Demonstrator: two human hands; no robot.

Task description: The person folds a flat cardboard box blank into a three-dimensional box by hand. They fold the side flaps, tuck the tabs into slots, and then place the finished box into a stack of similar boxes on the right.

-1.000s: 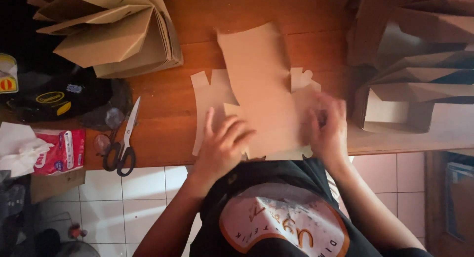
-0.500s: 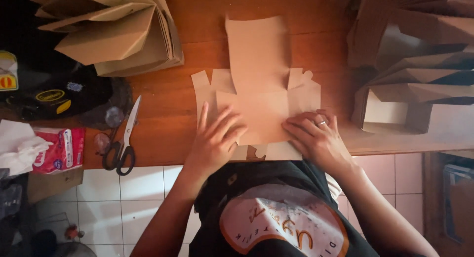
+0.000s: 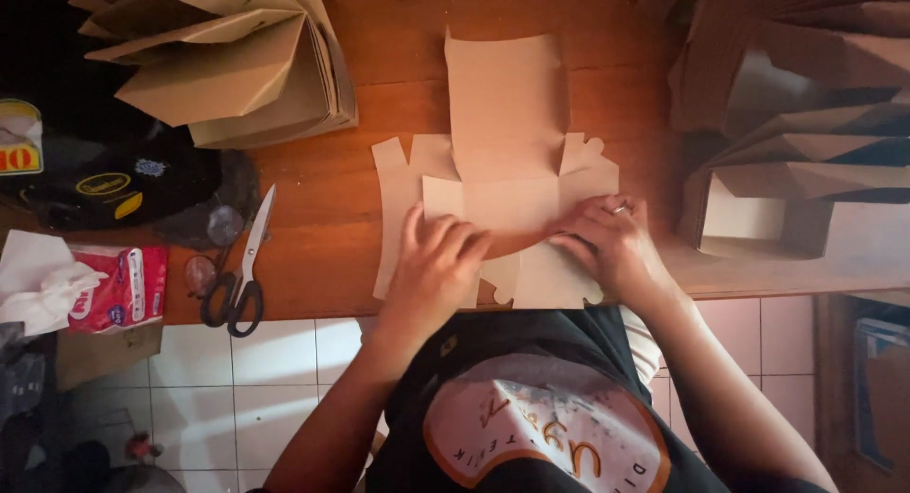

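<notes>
A flat die-cut cardboard blank [image 3: 507, 171] lies spread on the wooden tabletop [image 3: 322, 237], its long panel pointing to the far side and its small flaps fanned out to left and right. It sits at the near edge, right in front of the person, probably so both hands can bear down on it from above.

The left hand [image 3: 431, 265] lies palm-down on the near left part of the blank, fingers spread and flat; its grip closes on nothing, it only presses the sheet. The right hand [image 3: 607, 242], with a ring on one finger, rests on the near right part, fingers bent with the tips at a fold line. Whether that grip pinches an edge or merely pushes on it cannot be told. The blank thus lies under both hands, reaching away from them toward the far side.

To the left, scissors [image 3: 242, 265] lie near the tabletop's edge, well apart from the blank. Farther left is a red tissue pack [image 3: 118, 284]. Folded brown cardboard pieces [image 3: 227, 66] are stacked at far left, and more stand at the right [image 3: 796, 123].
</notes>
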